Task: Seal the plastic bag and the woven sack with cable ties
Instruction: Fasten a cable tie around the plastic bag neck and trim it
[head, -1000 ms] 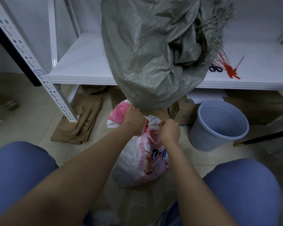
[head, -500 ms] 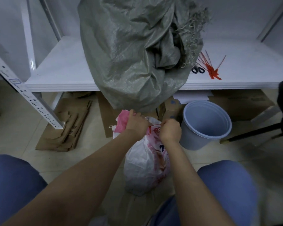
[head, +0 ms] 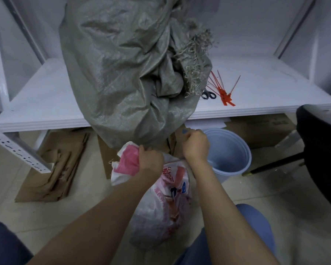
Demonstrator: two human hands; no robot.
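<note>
Gripping the bunched neck of the plastic bag (head: 161,207), the left hand (head: 151,162) is clamped round the pink-and-white film, I'd guess to keep the mouth gathered while a tie is cinched; the bag stands on the floor between the person's knees, just below the front edge of the shelf (head: 46,96); the right hand (head: 196,145) is curled into a fist, held apart from the left, which looks like a pull on a tie's tail, though no tie shows and I cannot tell whether it holds anything; the woven sack (head: 126,73) slumps on the shelf, belly hanging over the edge, frayed mouth gaping and unsealed; spare red cable ties (head: 223,93) lie beside it, with scissors (head: 208,95) partly hidden by the sack; the left hand covers the bag's neck, so any tie there is out of sight; a pale bucket (head: 231,155) stands behind the right hand.
</note>
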